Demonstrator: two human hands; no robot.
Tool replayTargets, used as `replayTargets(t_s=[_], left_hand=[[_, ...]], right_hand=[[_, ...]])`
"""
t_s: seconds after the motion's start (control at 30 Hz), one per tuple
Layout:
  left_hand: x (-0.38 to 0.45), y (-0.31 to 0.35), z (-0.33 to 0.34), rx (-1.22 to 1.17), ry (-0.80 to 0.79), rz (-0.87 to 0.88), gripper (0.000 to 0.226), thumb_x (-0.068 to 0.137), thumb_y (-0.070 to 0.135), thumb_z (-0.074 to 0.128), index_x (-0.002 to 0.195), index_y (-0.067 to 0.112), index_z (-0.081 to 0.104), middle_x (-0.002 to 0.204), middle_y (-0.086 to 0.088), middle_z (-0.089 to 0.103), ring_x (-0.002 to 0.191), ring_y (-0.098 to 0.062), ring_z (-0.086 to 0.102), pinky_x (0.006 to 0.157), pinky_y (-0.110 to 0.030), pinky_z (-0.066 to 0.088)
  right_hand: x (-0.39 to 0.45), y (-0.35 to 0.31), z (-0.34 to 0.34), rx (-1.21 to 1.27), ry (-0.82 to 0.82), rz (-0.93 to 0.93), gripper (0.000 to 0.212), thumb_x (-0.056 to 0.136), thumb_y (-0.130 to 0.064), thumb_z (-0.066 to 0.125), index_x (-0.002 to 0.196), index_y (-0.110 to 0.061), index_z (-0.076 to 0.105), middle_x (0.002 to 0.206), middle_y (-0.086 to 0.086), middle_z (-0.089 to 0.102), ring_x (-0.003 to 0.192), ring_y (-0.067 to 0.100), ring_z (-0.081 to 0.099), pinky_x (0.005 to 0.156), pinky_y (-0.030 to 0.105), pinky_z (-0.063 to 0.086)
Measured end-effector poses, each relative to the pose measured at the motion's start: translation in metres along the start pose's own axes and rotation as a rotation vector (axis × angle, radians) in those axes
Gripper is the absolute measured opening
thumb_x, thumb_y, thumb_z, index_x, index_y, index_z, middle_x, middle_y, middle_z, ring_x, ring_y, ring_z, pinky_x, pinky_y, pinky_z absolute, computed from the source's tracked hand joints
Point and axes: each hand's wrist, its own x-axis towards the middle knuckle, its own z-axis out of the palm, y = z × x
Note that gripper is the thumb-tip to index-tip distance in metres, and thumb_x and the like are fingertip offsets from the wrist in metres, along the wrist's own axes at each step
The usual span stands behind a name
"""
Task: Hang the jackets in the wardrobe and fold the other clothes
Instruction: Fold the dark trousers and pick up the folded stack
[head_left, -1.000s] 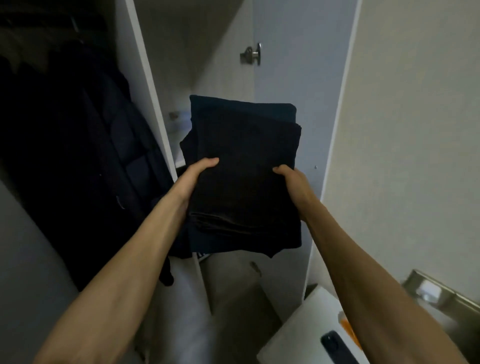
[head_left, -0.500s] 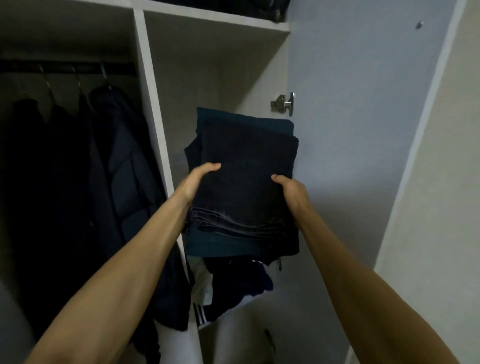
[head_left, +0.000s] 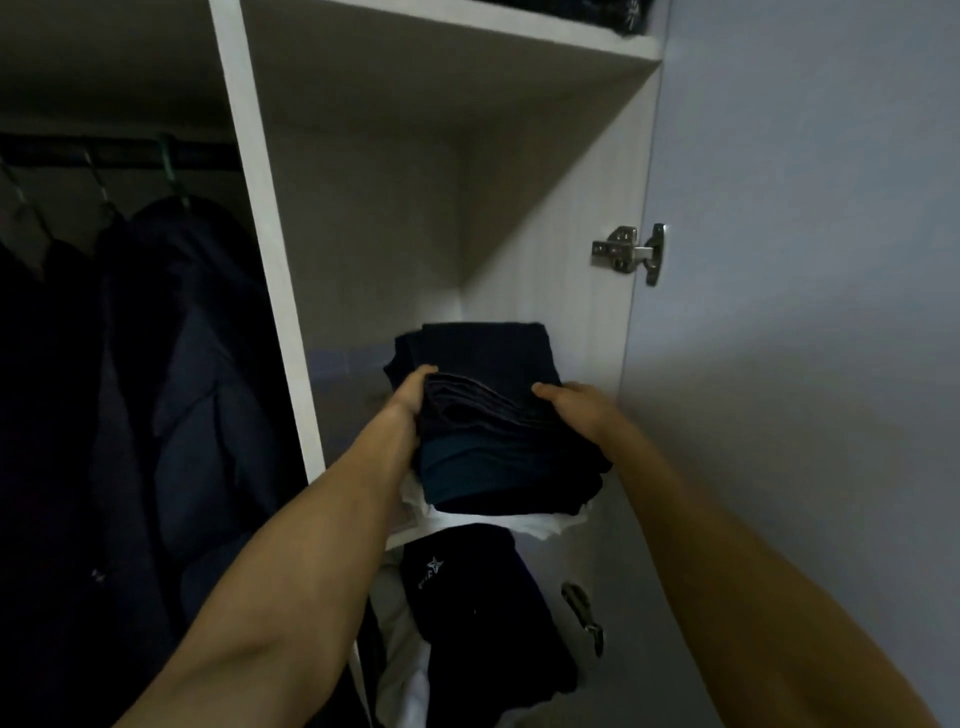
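**Folded Stack Positioned at Wardrobe Shelf**

The stack of folded dark clothes (head_left: 493, 415), navy and black fabric with a teal layer near the bottom, sits at the near edge of the white wardrobe shelf (head_left: 343, 374) in the right compartment. The stack rests on a white garment (head_left: 524, 522) that overhangs the shelf edge.

The left hand (head_left: 408, 397) grips the left side of the stack; its thumb lies over the top layer and the fingers are hidden under or behind the fabric. The right hand (head_left: 576, 408) grips the right side in the same way, thumb on top, fingers curled round the edge of the stack. Both forearms extend from the near side toward the shelf.

Below the shelf, a dark garment with a small white star logo (head_left: 467, 587) lies in the lower compartment on further white fabric.

In the left compartment, dark navy jackets (head_left: 171, 389) hang from a dark rail (head_left: 119, 156); a green hanger hook (head_left: 169, 166) is visible on the rail. A white vertical divider panel (head_left: 265, 249) separates the two compartments.

At the right, the pale grey-blue wardrobe door (head_left: 805, 312) stands open, attached by a metal hinge (head_left: 631, 252). A second white shelf (head_left: 467, 31) spans the top of the right compartment.
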Motion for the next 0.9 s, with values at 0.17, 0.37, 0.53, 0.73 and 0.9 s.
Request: replayTargets(t_s=[0.17,0.37,0.53,0.73,0.9], left_hand=[[0.003,-0.009,-0.006,0.011,-0.010,0.005,0.040,0.097,0.042,0.052,0.111,0.007,0.065,0.097,-0.013,0.067,0.081,-0.029,0.061,0.073,-0.034,0.051],[-0.010,-0.018,-0.012,0.159,0.147,0.143,0.062,0.087,0.055,0.060,0.134,0.015,0.056,0.125,-0.010,0.065,0.110,-0.029,0.064,0.101,-0.043,0.050],[-0.046,-0.030,-0.011,0.829,0.257,0.814,0.051,0.101,0.037,0.046,0.150,0.024,0.041,0.157,-0.005,0.035,0.146,-0.025,0.027,0.119,-0.038,0.022],[-0.075,-0.056,-0.010,1.693,0.092,1.408,0.081,0.083,0.061,0.054,0.152,0.023,0.034,0.161,-0.013,0.022,0.148,-0.036,0.017,0.117,-0.060,0.018],[-0.048,-0.087,-0.012,2.134,0.193,1.124,0.126,0.066,0.076,0.067,0.157,0.024,-0.003,0.163,-0.016,0.010,0.147,-0.040,0.012,0.111,-0.066,0.021]], right_hand=[[-0.006,0.013,0.008,-0.011,0.096,-0.089,0.060,0.092,-0.052,0.058,0.138,-0.014,0.053,0.135,0.009,0.059,0.115,0.028,0.060,0.099,0.037,0.048],[-0.034,0.022,0.016,-0.426,0.240,-0.539,0.057,0.101,-0.046,0.044,0.148,-0.014,0.041,0.150,0.011,0.041,0.134,0.027,0.042,0.110,0.041,0.038],[-0.051,0.044,0.018,-0.725,0.230,-0.733,0.068,0.098,-0.047,0.049,0.154,-0.015,0.028,0.162,0.013,0.018,0.149,0.034,0.011,0.120,0.051,0.017],[-0.057,0.072,0.032,-0.960,0.269,-0.886,0.095,0.082,-0.060,0.060,0.154,-0.010,0.023,0.159,0.019,0.024,0.146,0.041,0.015,0.116,0.059,0.021],[-0.038,0.064,0.036,-1.039,0.296,-0.657,0.115,0.075,-0.063,0.070,0.158,-0.014,0.006,0.164,0.016,0.003,0.149,0.040,0.005,0.117,0.061,0.012]])
